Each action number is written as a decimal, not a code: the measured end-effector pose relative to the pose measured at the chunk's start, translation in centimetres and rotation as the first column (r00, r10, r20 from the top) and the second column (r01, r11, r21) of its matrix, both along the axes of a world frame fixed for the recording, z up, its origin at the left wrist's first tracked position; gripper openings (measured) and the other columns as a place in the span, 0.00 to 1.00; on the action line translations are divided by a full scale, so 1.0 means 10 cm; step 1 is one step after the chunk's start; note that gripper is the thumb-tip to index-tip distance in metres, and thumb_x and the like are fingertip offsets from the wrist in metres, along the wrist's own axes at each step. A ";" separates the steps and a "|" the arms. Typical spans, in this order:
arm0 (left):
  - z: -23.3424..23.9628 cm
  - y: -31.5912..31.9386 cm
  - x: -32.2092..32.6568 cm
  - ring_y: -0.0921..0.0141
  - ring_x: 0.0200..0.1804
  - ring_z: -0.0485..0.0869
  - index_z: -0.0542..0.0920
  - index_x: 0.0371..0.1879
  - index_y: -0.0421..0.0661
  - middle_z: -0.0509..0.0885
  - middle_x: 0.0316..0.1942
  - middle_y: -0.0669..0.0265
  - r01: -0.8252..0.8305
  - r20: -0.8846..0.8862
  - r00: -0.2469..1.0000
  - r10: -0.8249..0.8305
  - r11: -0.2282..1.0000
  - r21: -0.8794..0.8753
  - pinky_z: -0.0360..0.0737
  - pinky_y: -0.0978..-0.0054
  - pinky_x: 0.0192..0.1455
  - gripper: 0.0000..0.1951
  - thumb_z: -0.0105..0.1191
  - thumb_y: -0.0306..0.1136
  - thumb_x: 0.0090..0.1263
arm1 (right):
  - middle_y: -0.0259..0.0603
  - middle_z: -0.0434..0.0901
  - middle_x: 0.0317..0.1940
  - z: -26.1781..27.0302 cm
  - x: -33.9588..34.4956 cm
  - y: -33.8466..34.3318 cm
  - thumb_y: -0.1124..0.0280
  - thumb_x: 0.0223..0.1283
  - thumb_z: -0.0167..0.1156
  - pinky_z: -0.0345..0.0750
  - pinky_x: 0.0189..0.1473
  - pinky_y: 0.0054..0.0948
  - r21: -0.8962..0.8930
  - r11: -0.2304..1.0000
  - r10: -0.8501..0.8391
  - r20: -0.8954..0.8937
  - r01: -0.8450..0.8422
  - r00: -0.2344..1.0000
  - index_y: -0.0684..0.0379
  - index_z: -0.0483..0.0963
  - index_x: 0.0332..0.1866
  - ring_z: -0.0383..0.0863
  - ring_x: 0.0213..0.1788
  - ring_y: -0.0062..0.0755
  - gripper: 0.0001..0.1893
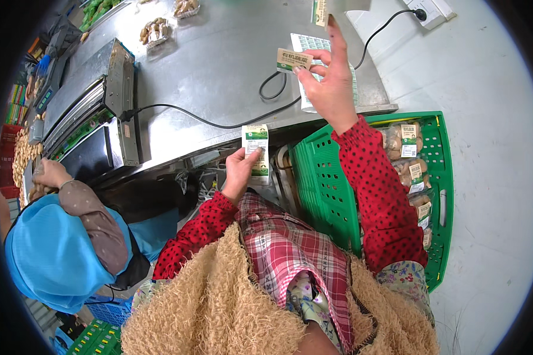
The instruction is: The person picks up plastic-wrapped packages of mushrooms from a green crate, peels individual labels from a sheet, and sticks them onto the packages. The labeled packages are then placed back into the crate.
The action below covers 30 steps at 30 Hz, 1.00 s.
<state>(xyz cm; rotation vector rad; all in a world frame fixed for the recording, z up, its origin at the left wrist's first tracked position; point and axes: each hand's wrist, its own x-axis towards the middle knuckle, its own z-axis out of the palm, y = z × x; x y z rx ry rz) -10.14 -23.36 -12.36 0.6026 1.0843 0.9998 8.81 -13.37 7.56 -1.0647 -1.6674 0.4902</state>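
Note:
My left hand [239, 171] pinches a strip of printed labels [255, 144] at the front edge of the steel table [213, 57]. Between thumb and finger, my right hand [331, 86] holds a tan and green label [294, 61] above the table's right part. Another label [320, 13] is at the tip of my raised index finger, partly cut off by the picture's top edge. Beneath my right hand lies a sheet of small green printed labels [310, 42]. Clear packs of mushrooms [407, 141] bearing labels fill part of the green crate [444, 177] under my right forearm.
A black cable [204, 119] runs from a scale-like machine [89, 102] across the table to a wall socket [431, 11]. Unlabelled-looking packs [155, 33] stand at the back left. A co-worker in a blue cap [55, 253] works close at the left, beside piled mushrooms [23, 155].

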 end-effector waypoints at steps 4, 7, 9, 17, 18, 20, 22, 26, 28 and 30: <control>0.16 -0.03 0.06 0.80 0.39 0.81 0.83 0.46 0.39 0.86 0.39 0.69 0.028 0.012 0.999 -0.029 0.992 0.125 0.78 0.81 0.44 0.10 0.59 0.27 0.68 | 0.48 0.50 0.75 -0.08 -0.08 0.00 0.87 0.45 0.63 0.81 0.51 0.31 -0.046 0.994 0.105 0.027 -0.103 0.994 0.48 0.47 0.76 0.78 0.53 0.36 0.51; 0.74 0.04 0.06 0.79 0.46 0.80 0.82 0.49 0.40 0.84 0.45 0.70 0.111 0.037 0.992 -0.123 0.964 0.242 0.76 0.80 0.52 0.12 0.58 0.22 0.66 | 0.51 0.47 0.76 -0.06 -0.08 -0.08 0.83 0.42 0.68 0.75 0.60 0.36 -0.030 0.988 0.152 0.109 -0.149 0.982 0.47 0.47 0.76 0.75 0.59 0.45 0.54; 1.06 0.07 0.01 0.78 0.49 0.79 0.82 0.49 0.39 0.82 0.48 0.69 0.162 -0.013 0.986 -0.169 0.915 0.369 0.75 0.79 0.54 0.13 0.56 0.19 0.65 | 0.52 0.47 0.76 -0.01 -0.12 -0.08 0.82 0.42 0.68 0.74 0.61 0.37 0.042 0.985 0.161 0.117 -0.167 0.980 0.48 0.47 0.76 0.74 0.59 0.46 0.54; 1.58 0.10 -0.05 0.77 0.45 0.80 0.81 0.49 0.38 0.83 0.46 0.68 0.226 0.085 0.950 -0.300 0.851 0.474 0.76 0.79 0.51 0.11 0.54 0.26 0.70 | 0.49 0.44 0.76 -0.05 -0.03 -0.22 0.78 0.41 0.72 0.76 0.58 0.37 -0.108 0.976 0.182 -0.077 -0.189 0.980 0.48 0.43 0.77 0.74 0.58 0.41 0.58; 1.55 0.12 -0.04 0.77 0.44 0.80 0.81 0.50 0.38 0.83 0.46 0.68 0.225 0.050 0.959 -0.280 0.853 0.472 0.76 0.78 0.50 0.11 0.53 0.26 0.71 | 0.49 0.44 0.76 -0.06 -0.03 -0.24 0.77 0.41 0.72 0.76 0.57 0.37 -0.095 0.975 0.191 -0.089 -0.199 0.978 0.48 0.43 0.77 0.74 0.57 0.40 0.58; 1.50 0.16 0.03 0.77 0.44 0.80 0.82 0.48 0.38 0.83 0.47 0.67 0.168 -0.036 0.984 -0.173 0.854 0.493 0.76 0.79 0.49 0.10 0.54 0.27 0.72 | 0.49 0.45 0.76 -0.07 -0.03 -0.28 0.75 0.41 0.73 0.76 0.57 0.37 -0.069 0.974 0.209 -0.111 -0.217 0.972 0.49 0.43 0.77 0.74 0.56 0.40 0.58; 1.52 0.19 0.11 0.78 0.43 0.79 0.83 0.44 0.38 0.83 0.46 0.67 0.128 -0.132 0.990 -0.059 0.779 0.614 0.75 0.80 0.48 0.08 0.55 0.27 0.71 | 0.50 0.45 0.76 -0.10 -0.04 -0.32 0.75 0.41 0.74 0.76 0.57 0.37 -0.053 0.973 0.220 -0.084 -0.225 0.972 0.50 0.42 0.77 0.75 0.56 0.40 0.58; 1.56 0.17 0.13 0.81 0.41 0.78 0.84 0.38 0.37 0.84 0.43 0.67 0.127 -0.196 0.980 -0.013 0.802 0.584 0.74 0.83 0.44 0.06 0.59 0.27 0.68 | 0.52 0.46 0.75 -0.10 -0.05 -0.38 0.75 0.45 0.72 0.76 0.56 0.37 -0.039 0.980 0.191 -0.072 -0.194 0.979 0.55 0.42 0.77 0.76 0.54 0.40 0.55; 1.59 0.15 0.11 0.82 0.41 0.77 0.84 0.38 0.37 0.84 0.42 0.66 0.122 -0.167 0.985 -0.046 0.869 0.480 0.73 0.84 0.43 0.06 0.60 0.27 0.68 | 0.52 0.47 0.75 -0.11 -0.03 -0.36 0.76 0.46 0.71 0.76 0.56 0.37 -0.036 0.985 0.166 -0.086 -0.170 0.982 0.56 0.43 0.77 0.76 0.53 0.39 0.54; 1.65 0.13 0.09 0.82 0.41 0.77 0.84 0.37 0.36 0.84 0.42 0.66 0.082 -0.109 0.993 -0.043 0.919 0.386 0.73 0.84 0.43 0.06 0.60 0.27 0.67 | 0.53 0.48 0.74 -0.12 -0.02 -0.33 0.76 0.46 0.71 0.77 0.56 0.37 -0.036 0.988 0.147 -0.121 -0.152 0.982 0.57 0.43 0.76 0.77 0.52 0.38 0.53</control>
